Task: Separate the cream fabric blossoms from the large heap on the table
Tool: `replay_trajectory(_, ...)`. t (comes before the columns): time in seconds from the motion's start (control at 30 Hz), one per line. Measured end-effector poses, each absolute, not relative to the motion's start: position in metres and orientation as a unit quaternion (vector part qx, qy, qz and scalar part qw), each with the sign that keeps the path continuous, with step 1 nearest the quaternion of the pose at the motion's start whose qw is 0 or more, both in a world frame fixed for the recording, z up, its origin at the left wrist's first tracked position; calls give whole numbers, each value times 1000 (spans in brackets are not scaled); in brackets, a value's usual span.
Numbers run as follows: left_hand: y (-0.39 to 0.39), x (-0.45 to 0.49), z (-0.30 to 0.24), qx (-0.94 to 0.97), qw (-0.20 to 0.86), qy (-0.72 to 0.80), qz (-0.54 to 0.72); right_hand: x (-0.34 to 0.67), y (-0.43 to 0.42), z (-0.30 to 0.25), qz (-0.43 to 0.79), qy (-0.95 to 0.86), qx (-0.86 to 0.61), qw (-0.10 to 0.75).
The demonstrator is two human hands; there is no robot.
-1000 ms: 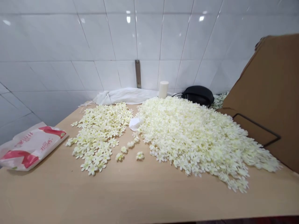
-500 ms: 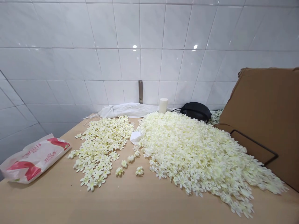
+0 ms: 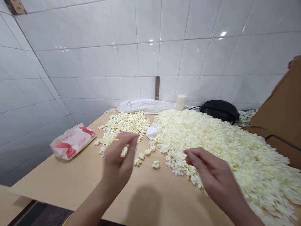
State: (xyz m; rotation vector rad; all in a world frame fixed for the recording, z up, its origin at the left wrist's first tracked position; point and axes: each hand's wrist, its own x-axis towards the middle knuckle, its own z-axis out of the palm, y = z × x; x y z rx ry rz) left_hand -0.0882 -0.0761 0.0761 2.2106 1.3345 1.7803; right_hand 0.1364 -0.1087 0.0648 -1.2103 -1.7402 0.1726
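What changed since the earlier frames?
Both hands entered view: left hand before the smaller flower pile, right hand before the larger pile; whether either holds anything is unclear. Camera swung left. Piles, flower clusters and red-and-white packet look unmoved on the table.

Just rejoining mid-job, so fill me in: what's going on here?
A person's bare left hand appears in front of the smaller pile of pale-yellow flowers; the bare right hand is by the larger pile of creamy-white flowers. I can't tell whether either holds anything. Between the hands, small round cream flower clusters lie on the flat light-brown table.
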Motion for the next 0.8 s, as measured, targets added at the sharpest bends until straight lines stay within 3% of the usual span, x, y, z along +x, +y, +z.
replay_trajectory(0.1,-44,-75,46,804,33,409,431,118,-76,39,131,-757,-496,404)
replay_trajectory(0.3,-5,-60,-8,894,1,373,247,92,-51,-3,70,-810,-525,250)
replay_trajectory(0.5,-9,-72,-18,855,-35,446,263,79,-52,-7,32,-845,-492,206)
replay_trajectory(0.63,-14,-67,-2,813,3,475,336,86,-50,-10,80,-813,-502,284)
replay_trajectory(0.8,-23,-41,17,716,296,500,387,97,-45,-7,138,-709,-505,473)
